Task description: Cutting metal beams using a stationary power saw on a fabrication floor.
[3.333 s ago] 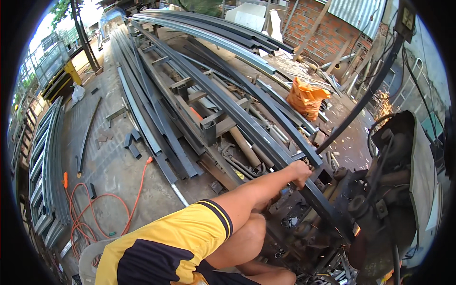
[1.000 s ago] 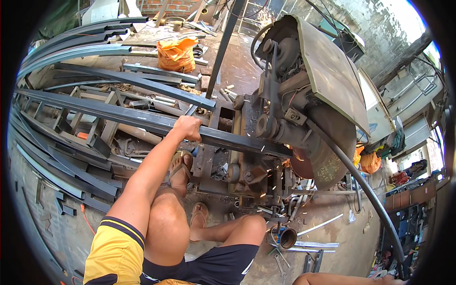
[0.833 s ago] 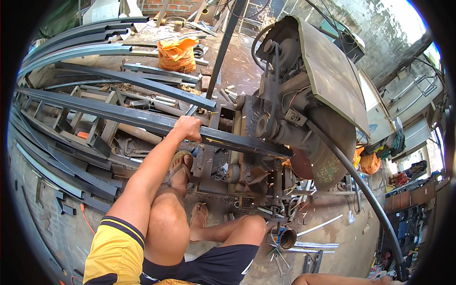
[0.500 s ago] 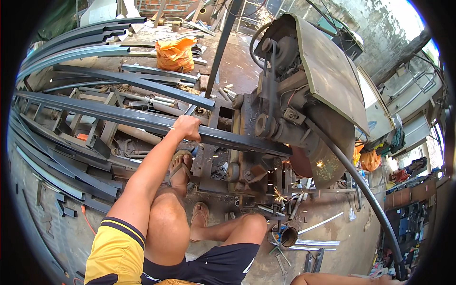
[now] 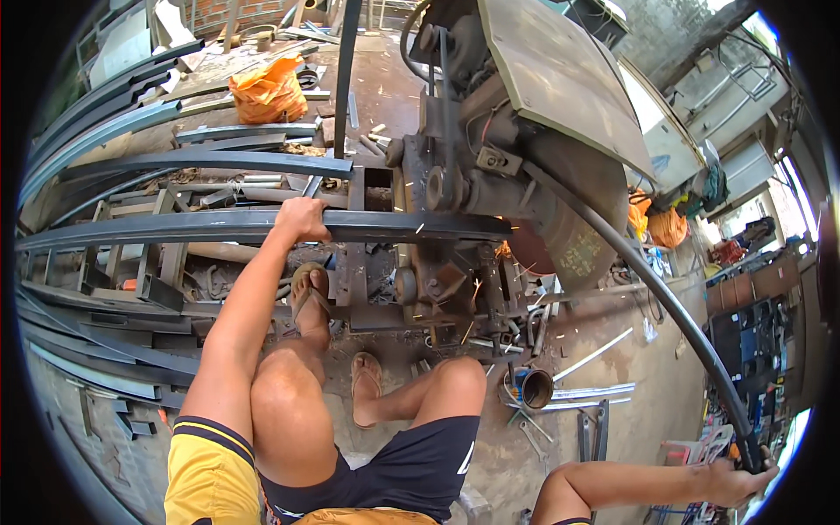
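My left hand (image 5: 303,219) is closed over a long dark steel profile (image 5: 210,226) that lies across the cut-off saw's base. The profile's right end meets the reddish-brown cutting disc (image 5: 531,248), where small sparks fly. Over the disc sits a worn metal guard (image 5: 573,238), below the belt-driven motor (image 5: 459,54) and its large bent cover sheet (image 5: 569,79). From the saw head a long black lever (image 5: 669,306) slopes down to the right. At its end, by the lower right rim, my right hand (image 5: 739,481) is wrapped around it.
Another steel profile (image 5: 227,161) lies behind the held one. Several lengths are stacked at the left. An orange sack (image 5: 268,91) stands at the back. Right of my sandalled feet are a round metal can (image 5: 532,388) and loose offcuts (image 5: 593,394).
My view has turned right, so the saw and profile sit further left in it. My right hand on the lever has come into fuller view. My left hand stays on the profile.
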`<state>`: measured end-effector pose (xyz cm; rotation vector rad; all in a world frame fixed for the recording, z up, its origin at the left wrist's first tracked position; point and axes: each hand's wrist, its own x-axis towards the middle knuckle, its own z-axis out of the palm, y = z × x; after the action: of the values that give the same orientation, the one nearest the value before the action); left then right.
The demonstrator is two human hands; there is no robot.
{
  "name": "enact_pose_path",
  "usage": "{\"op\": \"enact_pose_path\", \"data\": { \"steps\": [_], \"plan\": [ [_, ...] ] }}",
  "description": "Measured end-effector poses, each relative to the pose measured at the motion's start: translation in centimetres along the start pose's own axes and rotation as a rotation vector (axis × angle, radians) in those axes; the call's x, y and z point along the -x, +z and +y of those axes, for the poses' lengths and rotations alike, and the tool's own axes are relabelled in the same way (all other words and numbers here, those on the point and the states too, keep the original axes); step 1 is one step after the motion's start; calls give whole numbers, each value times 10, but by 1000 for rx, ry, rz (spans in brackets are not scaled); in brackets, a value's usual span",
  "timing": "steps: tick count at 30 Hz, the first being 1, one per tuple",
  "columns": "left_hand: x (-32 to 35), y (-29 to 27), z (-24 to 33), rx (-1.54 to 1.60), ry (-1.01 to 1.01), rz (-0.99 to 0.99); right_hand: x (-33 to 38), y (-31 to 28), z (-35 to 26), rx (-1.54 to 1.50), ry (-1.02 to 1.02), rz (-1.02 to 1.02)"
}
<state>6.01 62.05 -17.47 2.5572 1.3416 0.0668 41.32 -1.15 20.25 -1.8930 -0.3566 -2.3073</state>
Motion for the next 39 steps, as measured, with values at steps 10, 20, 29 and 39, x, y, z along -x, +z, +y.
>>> {"op": "enact_pose_path", "data": {
  "steps": [10,20,29,39],
  "plan": [
    [0,2,0,-7,5,47,8,7,0,-142,99,21],
    [-1,-1,4,-36,-27,5,13,-7,0,-2,13,-13],
    [-2,-1,6,-32,-30,16,13,-16,-10,-64,-69,-38],
    [-1,-4,10,-55,-61,-27,10,-21,-16,-34,-139,-60]
  ]
}}
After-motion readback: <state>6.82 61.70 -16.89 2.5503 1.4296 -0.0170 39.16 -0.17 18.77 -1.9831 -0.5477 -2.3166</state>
